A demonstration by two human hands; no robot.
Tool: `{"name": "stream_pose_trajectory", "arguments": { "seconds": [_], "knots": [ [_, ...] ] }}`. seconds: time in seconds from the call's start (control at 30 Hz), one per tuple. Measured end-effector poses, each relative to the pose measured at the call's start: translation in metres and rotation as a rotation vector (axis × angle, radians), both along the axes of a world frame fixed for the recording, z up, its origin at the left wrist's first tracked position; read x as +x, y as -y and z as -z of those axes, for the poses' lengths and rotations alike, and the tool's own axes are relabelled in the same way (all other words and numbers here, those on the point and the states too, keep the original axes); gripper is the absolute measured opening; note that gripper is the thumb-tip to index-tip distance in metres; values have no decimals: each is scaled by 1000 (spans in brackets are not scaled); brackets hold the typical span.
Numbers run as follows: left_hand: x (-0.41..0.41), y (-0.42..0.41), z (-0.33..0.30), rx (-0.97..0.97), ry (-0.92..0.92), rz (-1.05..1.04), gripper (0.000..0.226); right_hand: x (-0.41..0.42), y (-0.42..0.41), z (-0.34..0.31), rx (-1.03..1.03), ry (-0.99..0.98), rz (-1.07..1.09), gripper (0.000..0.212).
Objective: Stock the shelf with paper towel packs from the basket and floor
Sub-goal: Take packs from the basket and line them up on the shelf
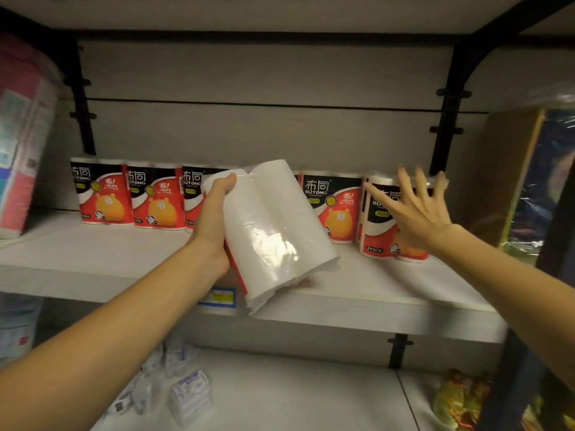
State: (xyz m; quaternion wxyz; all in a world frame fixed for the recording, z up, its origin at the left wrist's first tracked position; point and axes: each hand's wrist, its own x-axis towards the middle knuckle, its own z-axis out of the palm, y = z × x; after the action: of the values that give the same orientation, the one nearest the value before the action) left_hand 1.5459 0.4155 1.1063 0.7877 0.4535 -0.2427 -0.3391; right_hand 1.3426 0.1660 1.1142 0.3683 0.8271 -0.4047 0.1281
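My left hand (214, 219) grips a two-roll paper towel pack (273, 234), held tilted above the front of the white shelf (93, 256) with its plain white back toward me. Several red, black and white packs stand in a row along the back of the shelf, such as one at the left (101, 191) and one right of the held pack (334, 206). My right hand (417, 209), fingers spread and straight, is in front of the rightmost pack (381, 225), which stands a little forward of the row; whether it touches is unclear.
A large pink and white wrapped pack (21, 135) stands at the shelf's left end; a brown box with dark wrapped goods (529, 175) fills the right end. Black brackets (448, 104) hold the upper shelf. A blue price tag (219, 297) is on the shelf edge. Small clear packets (186, 393) lie on the lower shelf.
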Motion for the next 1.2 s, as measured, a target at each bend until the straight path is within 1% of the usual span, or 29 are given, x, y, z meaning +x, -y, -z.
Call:
{"name": "stream_pose_trajectory", "arguments": {
  "seconds": [0.03, 0.07, 0.1, 0.13, 0.17, 0.2, 0.23, 0.3, 0.33, 0.37, 0.4, 0.47, 0.57, 0.63, 0.73, 0.83, 0.87, 0.9, 0.97, 1.0, 1.07, 1.1, 1.2],
  "knots": [
    [-4, 1, -1, -55, 15, -47, 52, 4, -8, 1, 31, 54, -53, 114],
    [-7, 2, -3, -126, 70, -128, 55, 8, -17, 0, 75, 146, -139, 103],
    [-11, 2, -4, -189, 185, -225, 57, 11, -28, -3, 123, 275, -257, 88],
    [-16, 1, -5, -224, 367, -317, 60, 14, -39, -6, 186, 440, -380, 72],
    [-20, -1, -7, -231, 595, -382, 64, 17, -50, -12, 278, 618, -489, 56],
    [-24, -4, -8, -232, 845, -420, 68, 19, -64, -19, 414, 776, -553, 44],
    [-26, -7, -7, -243, 1094, -435, 71, 22, -77, -27, 602, 903, -575, 40],
    [-23, -9, -2, -322, 1624, -487, 69, 24, -99, -40, 998, 1132, -574, 44],
    [-20, -8, 2, -387, 1879, -539, 61, 23, -106, -45, 1119, 1216, -562, 47],
    [-17, -6, 6, -455, 2087, -605, 51, 21, -111, -49, 1174, 1268, -545, 48],
    [-15, -6, 10, -507, 2233, -669, 42, 19, -112, -51, 1197, 1282, -521, 51],
    [-13, -9, 17, -572, 2397, -730, 36, 13, -113, -53, 1221, 1231, -483, 55],
    [-14, -17, 26, -635, 2536, -764, 35, 6, -111, -51, 1274, 1182, -474, 57],
    [-16, -19, 27, -660, 2578, -766, 33, 3, -114, -47, 1309, 1123, -472, 60],
    [-20, -18, 30, -688, 2564, -805, 34, -1, -121, -43, 1357, 1020, -431, 68],
    [-24, -14, 33, -613, 2437, -917, 37, -9, -134, -41, 1527, 983, -385, 77],
    [-26, -12, 34, -568, 2374, -964, 39, -10, -139, -39, 1595, 1006, -389, 80],
    [-29, -9, 34, -521, 2313, -1013, 41, -10, -143, -37, 1649, 1077, -410, 81],
    [-34, 0, 34, -440, 2230, -1096, 44, -7, -157, -30, 1758, 1265, -489, 71],
    [-35, 5, 35, -414, 2211, -1129, 44, -4, -163, -26, 1781, 1318, -515, 64],
    [-37, 14, 36, -387, 2191, -1178, 42, 6, -169, -21, 1745, 1306, -539, 54],
    [-37, 18, 37, -377, 2184, -1188, 42, 11, -169, -19, 1719, 1307, -550, 52],
    [-38, 25, 40, -316, 2167, -1142, 50, 21, -169, -18, 1665, 1453, -552, 54]
  ]
}}
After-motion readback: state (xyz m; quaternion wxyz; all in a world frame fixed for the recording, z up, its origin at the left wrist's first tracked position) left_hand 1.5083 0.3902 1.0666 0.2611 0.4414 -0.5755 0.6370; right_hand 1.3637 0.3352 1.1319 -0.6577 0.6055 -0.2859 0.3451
